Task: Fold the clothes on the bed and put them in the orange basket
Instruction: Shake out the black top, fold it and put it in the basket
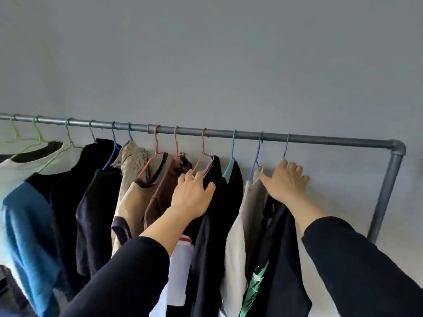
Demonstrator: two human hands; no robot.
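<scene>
Clothes (pixel 96 202) hang in a row on coloured wire hangers along a grey metal rail (pixel 320 139) that crosses the middle of the frame from left to right.

Left hand (pixel 192 195) at centre frame: fingers curl over the shoulder of a black garment (pixel 216 172) on a pink hanger (pixel 202 145), with the thumb on the near side, so the fabric is gripped.

Right hand (pixel 286 184) at centre right: fingers lie spread over the top of the last dark garment (pixel 283 236), just below a grey hanger (pixel 286 147). The thumb stretches left and touches a beige garment (pixel 251 202). Fingertips pass behind the fabric, so it cannot be told whether they grip.

Both forearms enter from the lower edge in dark sleeves (pixel 128 277).

At the right end the rail turns down into an upright post (pixel 384 191). Behind the rail is a plain grey wall (pixel 229 65).
</scene>
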